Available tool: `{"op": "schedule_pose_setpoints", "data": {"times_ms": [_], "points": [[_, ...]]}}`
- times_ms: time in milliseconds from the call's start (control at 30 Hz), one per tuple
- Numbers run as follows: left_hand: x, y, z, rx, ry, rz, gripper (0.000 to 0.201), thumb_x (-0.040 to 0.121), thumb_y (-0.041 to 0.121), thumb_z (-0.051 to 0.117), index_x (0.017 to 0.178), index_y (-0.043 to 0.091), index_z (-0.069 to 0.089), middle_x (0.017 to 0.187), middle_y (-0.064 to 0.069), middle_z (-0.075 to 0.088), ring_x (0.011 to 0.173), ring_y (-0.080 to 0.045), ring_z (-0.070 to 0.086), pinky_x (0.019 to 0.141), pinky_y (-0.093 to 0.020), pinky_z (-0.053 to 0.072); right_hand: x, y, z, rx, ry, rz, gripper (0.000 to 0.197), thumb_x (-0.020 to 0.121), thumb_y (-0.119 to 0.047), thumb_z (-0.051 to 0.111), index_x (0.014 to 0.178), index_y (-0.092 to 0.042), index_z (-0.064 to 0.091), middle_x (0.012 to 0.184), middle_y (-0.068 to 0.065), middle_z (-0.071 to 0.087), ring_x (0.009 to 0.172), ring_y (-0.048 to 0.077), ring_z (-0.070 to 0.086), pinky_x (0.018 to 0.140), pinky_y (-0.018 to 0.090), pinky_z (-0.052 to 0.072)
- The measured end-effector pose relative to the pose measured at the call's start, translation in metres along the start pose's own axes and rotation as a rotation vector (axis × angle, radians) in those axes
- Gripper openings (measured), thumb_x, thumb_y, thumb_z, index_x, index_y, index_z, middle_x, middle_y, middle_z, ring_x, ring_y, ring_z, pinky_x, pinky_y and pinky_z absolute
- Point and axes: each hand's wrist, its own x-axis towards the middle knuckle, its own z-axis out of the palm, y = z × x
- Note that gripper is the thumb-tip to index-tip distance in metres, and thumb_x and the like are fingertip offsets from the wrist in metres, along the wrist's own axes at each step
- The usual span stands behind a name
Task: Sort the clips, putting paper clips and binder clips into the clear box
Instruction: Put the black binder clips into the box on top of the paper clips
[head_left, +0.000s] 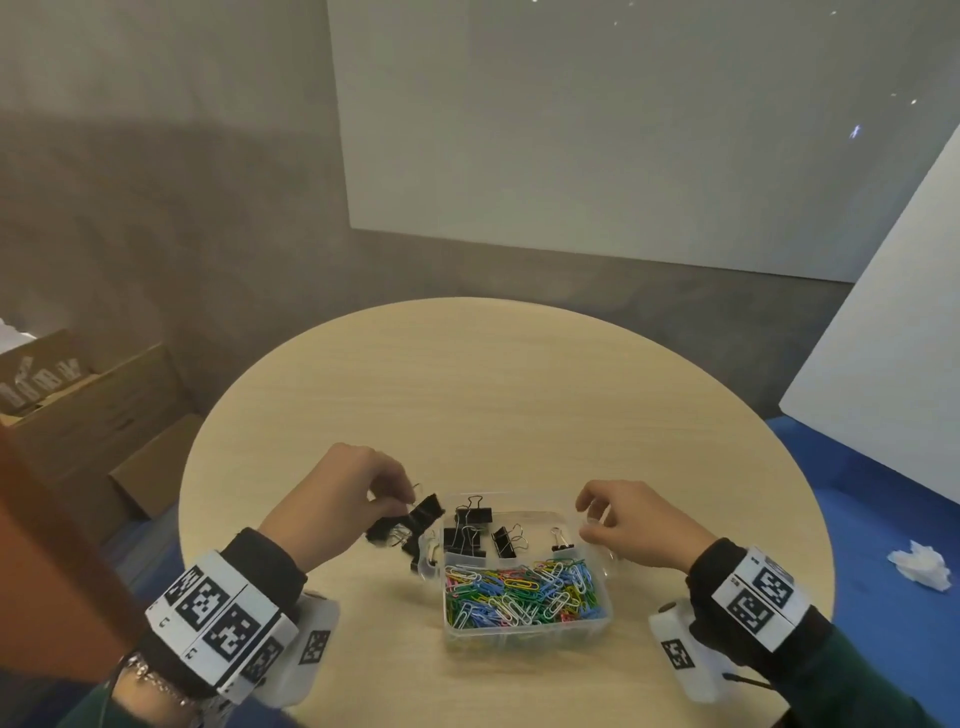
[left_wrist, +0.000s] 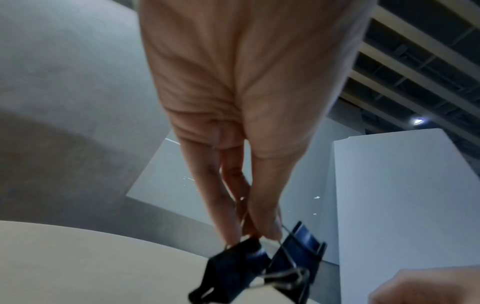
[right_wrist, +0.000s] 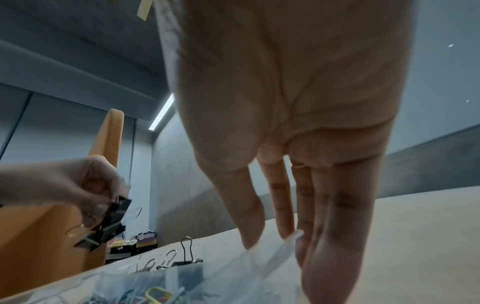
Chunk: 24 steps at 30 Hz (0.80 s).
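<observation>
Clearly the main risk sits in the left hand (head_left: 358, 486), which pinches a small bunch of black binder clips (head_left: 415, 517) by their wire handles, left of centre in the head view, just off the left edge of the clear box (head_left: 524, 631). Several clips dangling from one thin pinch could slip, and any that drop now would probably land on the table (head_left: 519, 395) beside the box rather than inside it; the left wrist view shows them hanging loose and blurred below the fingertips (left_wrist: 267, 230). The right hand (head_left: 631, 522), lower right of centre, has its fingers bent down onto the box's right rim, touching the clear plastic, though I cannot tell whether it truly grips it; if it lets go, the light box might skid when clips fall in. The box's near compartment is crowded with coloured paper clips (head_left: 519, 590), and the far one already holds a few binder clips (head_left: 474, 515) standing with handles up, which may snag newcomers. Elsewhere, a crumpled white tissue (head_left: 922, 566) lies at the right edge on the blue floor, and cardboard boxes (head_left: 93, 410) stand at the left.
</observation>
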Motion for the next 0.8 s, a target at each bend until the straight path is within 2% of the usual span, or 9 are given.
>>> {"op": "schedule_pose_setpoints", "data": {"times_ms": [100,200,267,367,467,600,800], "points": [[0.007,0.029,0.002,-0.026,0.062,0.101,0.008,0.083,0.019,0.072,0.084,0.027,0.074,0.079,0.015,0.068,0.075,0.003,0.061,0.067,-0.007,0.042,0.0,-0.002,0.001,0.073,-0.055,0.019,0.028,0.092,-0.023,0.06,0.118,-0.015,0.053,0.099,-0.002,0.062,0.071,0.004,0.057,0.059,0.014,0.041],[0.025,0.061,0.008,-0.073,-0.002,0.189,0.007,0.083,0.017,0.072,0.086,0.022,0.075,0.079,0.013,0.07,0.073,0.002,0.063,0.066,-0.005,0.045,0.0,-0.001,0.001,0.109,-0.057,0.029,0.029,0.091,-0.022,0.062,0.118,-0.015,0.053,0.099,0.0,0.064,0.07,0.006,0.059,0.059,0.016,0.044],[0.041,0.077,0.015,-0.103,-0.079,0.213,0.006,0.082,0.014,0.073,0.087,0.017,0.075,0.08,0.006,0.073,0.071,-0.003,0.066,0.067,-0.01,0.052,0.0,0.0,0.001,0.144,-0.068,0.028,0.029,0.091,-0.021,0.062,0.118,-0.015,0.052,0.101,0.003,0.065,0.069,0.009,0.061,0.061,0.018,0.049],[0.068,0.091,0.027,-0.094,-0.161,0.209,0.008,0.082,0.01,0.073,0.089,0.008,0.075,0.083,-0.005,0.073,0.068,-0.014,0.068,0.063,-0.02,0.058,-0.002,0.001,0.001,0.22,-0.096,0.044,0.029,0.092,-0.022,0.061,0.118,-0.016,0.05,0.096,-0.001,0.063,0.069,0.01,0.065,0.062,0.022,0.054],[0.087,0.101,0.044,0.024,-0.207,0.227,0.008,0.082,0.009,0.072,0.089,0.008,0.075,0.087,-0.006,0.073,0.075,-0.015,0.066,0.068,-0.022,0.056,-0.004,0.004,0.001,0.277,-0.106,0.045,0.029,0.091,-0.024,0.063,0.117,-0.018,0.05,0.096,-0.002,0.064,0.068,0.014,0.069,0.067,0.028,0.058],[0.098,0.105,0.071,0.18,-0.27,0.241,0.011,0.081,0.005,0.07,0.09,0.01,0.075,0.092,-0.007,0.074,0.085,-0.02,0.068,0.08,-0.03,0.057,-0.006,0.006,-0.001,0.331,-0.117,0.039,0.029,0.09,-0.024,0.064,0.115,-0.017,0.05,0.1,0.008,0.068,0.083,0.029,0.072,0.075,0.038,0.06],[0.102,0.103,0.085,0.23,-0.466,0.272,0.03,0.076,0.0,0.073,0.105,0.009,0.069,0.101,-0.007,0.072,0.09,-0.02,0.068,0.082,-0.03,0.056,-0.006,0.008,0.0,0.325,-0.11,0.023,0.028,0.089,-0.026,0.065,0.113,-0.02,0.051,0.103,0.01,0.07,0.087,0.027,0.071,0.078,0.04,0.06]]}}
